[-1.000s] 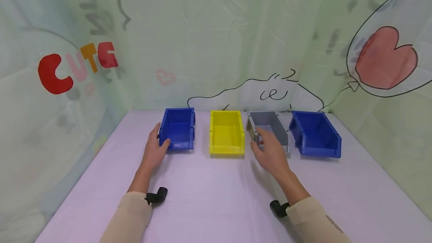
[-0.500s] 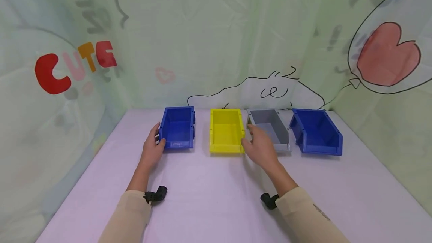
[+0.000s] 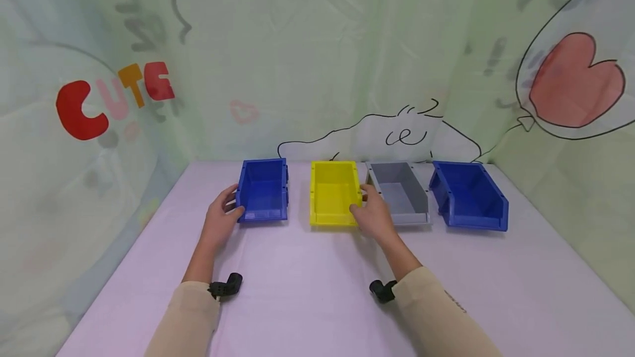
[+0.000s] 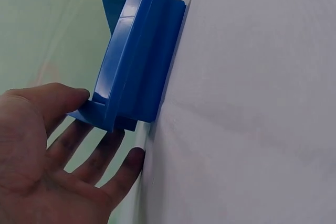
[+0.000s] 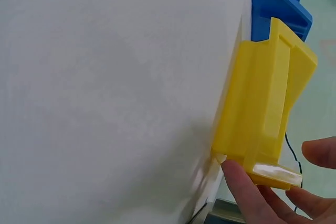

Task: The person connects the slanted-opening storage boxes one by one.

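Note:
At the far left of the row stands a blue plastic storage bin (image 3: 263,191). My left hand (image 3: 218,225) is at its left side, fingers spread and fairly straight, thumb tip at the front corner of the rim in the left wrist view. A yellow storage bin (image 3: 333,189) stands to the right of it. My right hand (image 3: 376,218) reaches along the yellow bin's right side. In the right wrist view its fingertips touch that side, while the thumb (image 5: 321,152) is held apart from the bin.
To the right of the yellow bin are a grey bin (image 3: 403,194) and a second blue bin (image 3: 468,197). All stand on a pale cloth-covered table (image 3: 302,291), close to a printed curtain (image 3: 278,59). Each wrist wears a small black camera (image 3: 226,285).
My right hand has moved left, from over the grey bin's left edge to the yellow bin's right side. My left hand has eased slightly outward. The bins have stayed in place.

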### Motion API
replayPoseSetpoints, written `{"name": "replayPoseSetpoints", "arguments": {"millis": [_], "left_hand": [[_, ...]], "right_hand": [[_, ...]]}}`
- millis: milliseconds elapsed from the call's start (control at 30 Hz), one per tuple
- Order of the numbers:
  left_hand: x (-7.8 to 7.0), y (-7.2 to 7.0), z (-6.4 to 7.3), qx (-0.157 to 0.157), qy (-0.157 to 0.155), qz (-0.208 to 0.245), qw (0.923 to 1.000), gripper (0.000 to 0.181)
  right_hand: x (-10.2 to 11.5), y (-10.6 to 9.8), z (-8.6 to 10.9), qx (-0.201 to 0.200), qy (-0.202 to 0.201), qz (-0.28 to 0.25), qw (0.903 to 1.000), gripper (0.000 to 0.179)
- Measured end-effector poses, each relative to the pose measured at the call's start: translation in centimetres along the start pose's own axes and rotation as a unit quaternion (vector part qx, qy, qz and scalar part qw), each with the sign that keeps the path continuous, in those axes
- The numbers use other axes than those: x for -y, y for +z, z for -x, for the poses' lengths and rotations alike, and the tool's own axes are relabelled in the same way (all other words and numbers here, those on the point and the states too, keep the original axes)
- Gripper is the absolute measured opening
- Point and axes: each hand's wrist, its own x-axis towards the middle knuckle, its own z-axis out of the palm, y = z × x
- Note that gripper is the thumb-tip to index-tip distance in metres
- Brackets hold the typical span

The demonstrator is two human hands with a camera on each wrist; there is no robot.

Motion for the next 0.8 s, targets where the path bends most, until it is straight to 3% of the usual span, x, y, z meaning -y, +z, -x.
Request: {"name": "replayPoseSetpoints", "arguments": {"millis": [367,800], "left_hand": [[0.2,-1.5,0.4,0.022,-0.037,0.057,0.9975,0.067],[0.8,-1.3,0.3,0.036,-0.052,0.121,0.9907,0.069]], "right_hand": [[0.1,0.6,-0.6,0.010,0.027,-0.046,0.9985,0.055],[-0.8,0.8,-0.6,0.019,0.033,-0.133,0.9904,0.050]]}}
